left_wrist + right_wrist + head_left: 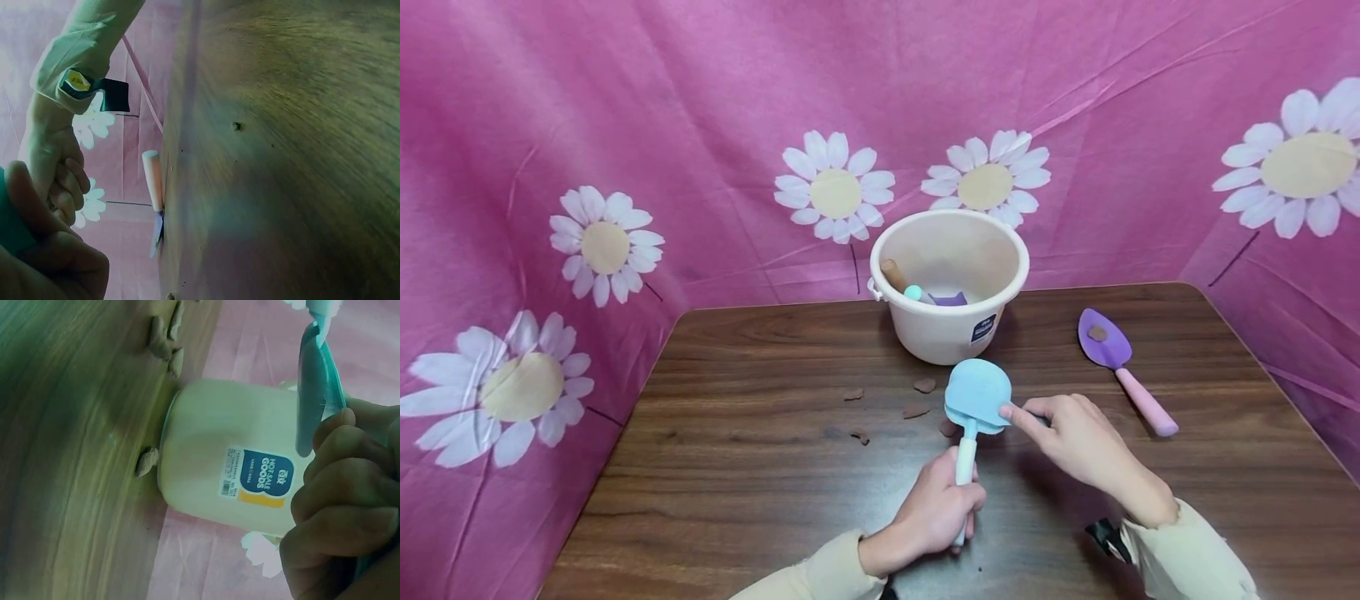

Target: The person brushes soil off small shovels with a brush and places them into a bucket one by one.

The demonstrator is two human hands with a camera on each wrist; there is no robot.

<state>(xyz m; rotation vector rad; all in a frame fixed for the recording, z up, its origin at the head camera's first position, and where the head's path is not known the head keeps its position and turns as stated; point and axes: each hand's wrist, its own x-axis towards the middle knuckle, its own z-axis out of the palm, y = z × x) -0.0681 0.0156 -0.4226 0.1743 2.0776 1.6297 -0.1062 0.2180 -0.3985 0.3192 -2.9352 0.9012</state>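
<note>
In the head view my left hand (936, 500) grips the white handle of a light blue toy shovel (976, 387), its blade held above the table. A second light blue edge shows along the blade; whether it belongs to another piece is unclear. My right hand (1078, 437) is at the blade's right edge, one digit extended onto it. Its other fingers (350, 494) are curled in the right wrist view round something teal or dark, mostly hidden. Brown flakes (924, 385) lie left of and under the shovel. A purple shovel (1105, 346) with a pink handle holds one brown flake.
Behind the blade stands a cream bucket (925, 325), with a brown handle (892, 273), a teal-tipped tool and something purple inside. A pink flowered cloth (722, 125) hangs behind the wooden table (737, 467). A small dark crumb (237, 126) lies near my left hand.
</note>
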